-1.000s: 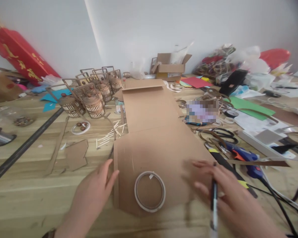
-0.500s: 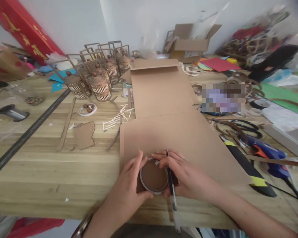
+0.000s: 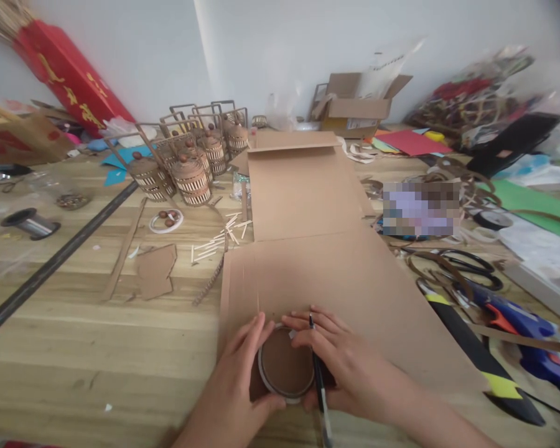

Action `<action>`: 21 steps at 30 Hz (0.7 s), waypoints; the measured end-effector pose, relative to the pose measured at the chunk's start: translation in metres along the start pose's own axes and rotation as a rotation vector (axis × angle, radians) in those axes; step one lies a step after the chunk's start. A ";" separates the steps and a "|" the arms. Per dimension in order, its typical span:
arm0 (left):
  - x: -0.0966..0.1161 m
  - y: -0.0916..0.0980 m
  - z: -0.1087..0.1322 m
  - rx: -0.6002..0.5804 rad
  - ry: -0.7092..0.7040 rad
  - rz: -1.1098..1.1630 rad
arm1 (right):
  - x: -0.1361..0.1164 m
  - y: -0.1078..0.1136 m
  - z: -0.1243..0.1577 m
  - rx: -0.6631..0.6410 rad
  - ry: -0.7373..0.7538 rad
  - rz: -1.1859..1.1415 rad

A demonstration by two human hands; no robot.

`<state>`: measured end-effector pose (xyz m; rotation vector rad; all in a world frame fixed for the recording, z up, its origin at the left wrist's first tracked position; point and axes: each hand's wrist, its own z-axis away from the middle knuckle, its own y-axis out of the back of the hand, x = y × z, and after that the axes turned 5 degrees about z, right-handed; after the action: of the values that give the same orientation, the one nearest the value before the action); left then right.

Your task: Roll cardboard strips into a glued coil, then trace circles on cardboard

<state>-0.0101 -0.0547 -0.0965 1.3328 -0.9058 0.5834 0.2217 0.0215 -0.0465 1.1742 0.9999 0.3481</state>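
A round ring (image 3: 262, 373) with a pale rim, perhaps a tape roll, lies on the near end of a flat cardboard sheet (image 3: 317, 280). Brown cardboard shows through its middle, and a small white tab sticks to its upper right. My left hand (image 3: 242, 373) curves round the ring's left side, thumb at the bottom and fingers at the top. From the right, my right hand (image 3: 340, 354) steadies the same ring. Between its fingers it also holds a black pen (image 3: 320, 379), which slants down along the ring's right edge.
Small woven lanterns (image 3: 191, 177) stand at the back left, near wooden beads (image 3: 168, 218) and scattered sticks (image 3: 221, 239). A cardboard scrap (image 3: 155, 272) and wire spool (image 3: 30, 224) lie left. On the right are a black-and-yellow cutter (image 3: 471, 342), glue gun (image 3: 518, 330) and scissors (image 3: 471, 267).
The camera view has tilted up slightly, so everything sits lower in the picture. Both hands keep the same hold around the ring, and the pen stays in my right hand.
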 end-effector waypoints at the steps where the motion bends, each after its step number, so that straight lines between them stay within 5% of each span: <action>1: 0.000 0.000 0.000 0.000 -0.004 0.003 | 0.000 0.000 0.000 -0.002 0.001 0.001; 21: 0.004 0.002 -0.001 -0.038 -0.016 -0.027 | 0.003 0.002 -0.002 -0.043 0.031 0.046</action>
<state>-0.0094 -0.0533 -0.0915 1.3151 -0.9064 0.5335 0.2222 0.0251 -0.0460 1.1578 0.9884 0.4236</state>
